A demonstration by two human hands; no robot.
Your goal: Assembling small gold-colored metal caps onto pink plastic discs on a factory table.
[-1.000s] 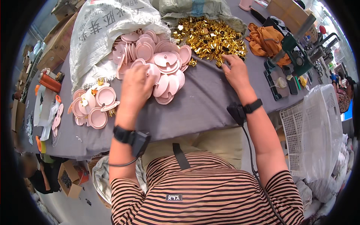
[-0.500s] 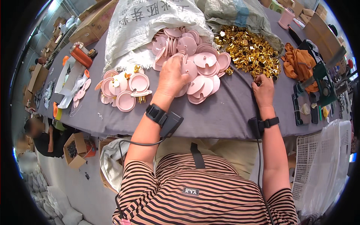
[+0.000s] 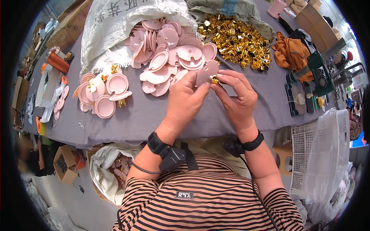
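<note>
Between finger and thumb of my left hand [image 3: 187,96] is a round pink plastic disc [image 3: 208,72], tilted up. My right hand [image 3: 238,94] pinches a small shiny gold clip-like piece [image 3: 214,79] at the disc's right edge; whether it is fastened there I cannot tell. Just beyond my hands lies a heap of similar pink discs [image 3: 167,37], spilling from a white woven sack [image 3: 111,32]. Right of that, a pile of gold pieces [image 3: 241,40] with dark spots spreads from a second sack [image 3: 225,7]. Pink discs with gold pieces among them form a smaller cluster [image 3: 105,94] at the left.
A dark green hand press [image 3: 318,73] stands at the table's right, beside an orange cloth [image 3: 291,52]. An orange-brown cylinder [image 3: 58,61] lies far left. Below the table edge are a white plastic crate [image 3: 302,158] and an open sack [image 3: 104,165] holding pink pieces.
My left hand has drawn a pink disc from the heap toward me. My right hand has come left from the gold pile with a gold piece, and both hands now meet. The view has shifted.
</note>
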